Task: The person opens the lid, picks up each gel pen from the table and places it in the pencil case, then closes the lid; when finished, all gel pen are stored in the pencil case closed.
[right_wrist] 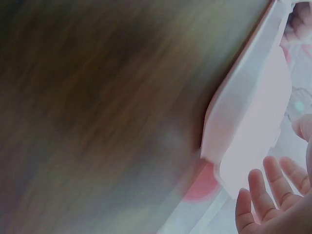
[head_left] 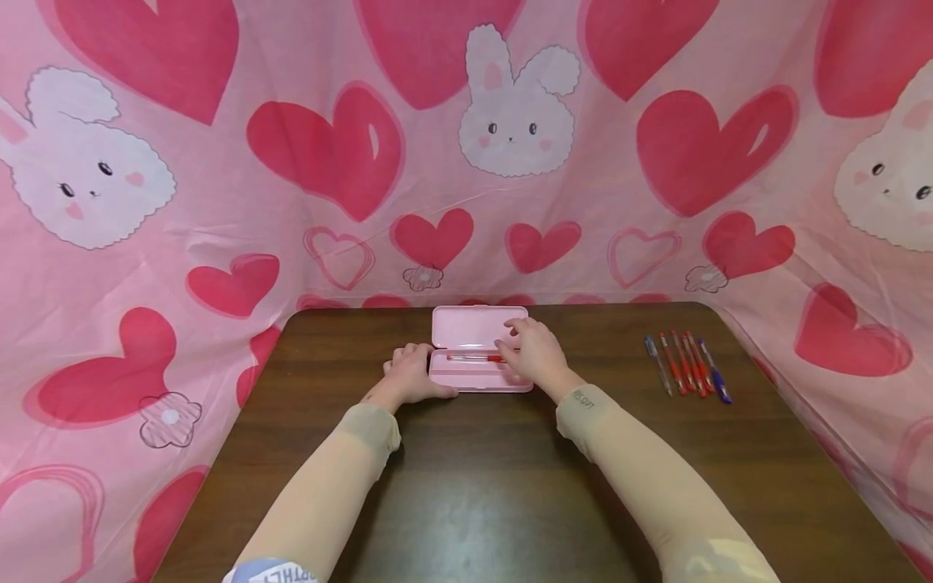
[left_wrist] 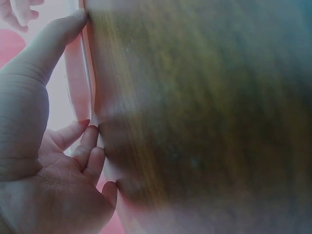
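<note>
A pink pencil case [head_left: 466, 379] lies on the table with its lid [head_left: 470, 327] tipped back on the far side. Inside it, a red pen [head_left: 470, 358] lies lengthwise along the far part of the tray. My left hand [head_left: 411, 374] holds the case's left end, the thumb at the near edge and the other fingers round the side; the left wrist view shows these fingertips low by the tabletop. Over the right end hovers my right hand [head_left: 538, 354], fingers loosely bent and apart. Nothing is between them in the right wrist view, where the hand [right_wrist: 280, 195] is partly cut off.
To the right on the brown wooden table [head_left: 466, 486] lies a row of pens: a blue-capped clear pen [head_left: 658, 364], several red pens [head_left: 685, 364] and a blue pen [head_left: 716, 372]. A pink cloth [head_left: 612, 186] with hearts and rabbits hangs behind and at both sides.
</note>
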`<state>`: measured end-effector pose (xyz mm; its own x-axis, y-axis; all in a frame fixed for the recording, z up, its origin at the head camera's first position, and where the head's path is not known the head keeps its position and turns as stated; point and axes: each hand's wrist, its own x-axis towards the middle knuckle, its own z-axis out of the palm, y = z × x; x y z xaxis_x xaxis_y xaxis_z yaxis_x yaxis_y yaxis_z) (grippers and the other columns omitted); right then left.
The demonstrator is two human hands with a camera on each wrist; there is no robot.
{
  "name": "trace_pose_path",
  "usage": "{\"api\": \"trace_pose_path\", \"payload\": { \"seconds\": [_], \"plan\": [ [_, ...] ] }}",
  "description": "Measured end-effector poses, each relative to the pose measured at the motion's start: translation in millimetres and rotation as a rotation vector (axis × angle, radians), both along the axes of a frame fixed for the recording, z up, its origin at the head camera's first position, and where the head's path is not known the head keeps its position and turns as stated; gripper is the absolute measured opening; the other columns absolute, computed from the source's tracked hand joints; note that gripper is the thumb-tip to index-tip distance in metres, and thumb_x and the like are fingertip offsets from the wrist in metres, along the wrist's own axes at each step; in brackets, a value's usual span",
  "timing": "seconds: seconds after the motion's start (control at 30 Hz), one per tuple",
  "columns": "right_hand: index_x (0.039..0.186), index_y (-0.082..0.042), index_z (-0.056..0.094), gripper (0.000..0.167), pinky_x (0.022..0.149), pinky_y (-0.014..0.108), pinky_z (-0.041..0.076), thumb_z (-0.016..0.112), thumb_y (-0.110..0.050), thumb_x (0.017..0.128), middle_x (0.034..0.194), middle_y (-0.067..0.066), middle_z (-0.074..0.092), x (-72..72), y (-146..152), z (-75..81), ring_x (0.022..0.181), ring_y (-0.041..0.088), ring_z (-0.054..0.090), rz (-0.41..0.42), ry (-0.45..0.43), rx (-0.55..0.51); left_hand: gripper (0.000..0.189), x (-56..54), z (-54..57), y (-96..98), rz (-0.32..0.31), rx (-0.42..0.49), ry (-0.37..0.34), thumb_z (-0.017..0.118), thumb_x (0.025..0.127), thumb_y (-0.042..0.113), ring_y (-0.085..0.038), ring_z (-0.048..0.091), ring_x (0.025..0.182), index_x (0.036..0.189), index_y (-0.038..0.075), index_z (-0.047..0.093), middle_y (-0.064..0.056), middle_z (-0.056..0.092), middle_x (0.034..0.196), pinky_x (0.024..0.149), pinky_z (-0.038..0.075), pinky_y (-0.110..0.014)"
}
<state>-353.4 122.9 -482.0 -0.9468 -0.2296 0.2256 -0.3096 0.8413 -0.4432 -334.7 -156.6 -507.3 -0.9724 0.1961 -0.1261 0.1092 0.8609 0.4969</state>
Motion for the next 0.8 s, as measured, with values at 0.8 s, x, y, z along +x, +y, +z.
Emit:
{"api": "trace_pose_path", "payload": {
  "seconds": [0.8],
  "plan": [
    [0.157,-0.001,0.051,0.066,0.106,0.065,0.052,0.064,-0.043,0.108,0.137,0.025,0.068,1.4,128,13.6,0.127,0.05,0.063,-0.232,0.054,-0.03,0.103,2.8,2.4,0.6,-0.001,0.003,0.013,0.094,0.074,0.063,-0.037,0.042,0.139,0.151,0.01,0.053,-0.016,0.056,0.145,0.114,0.034,-0.06]
  ]
}}
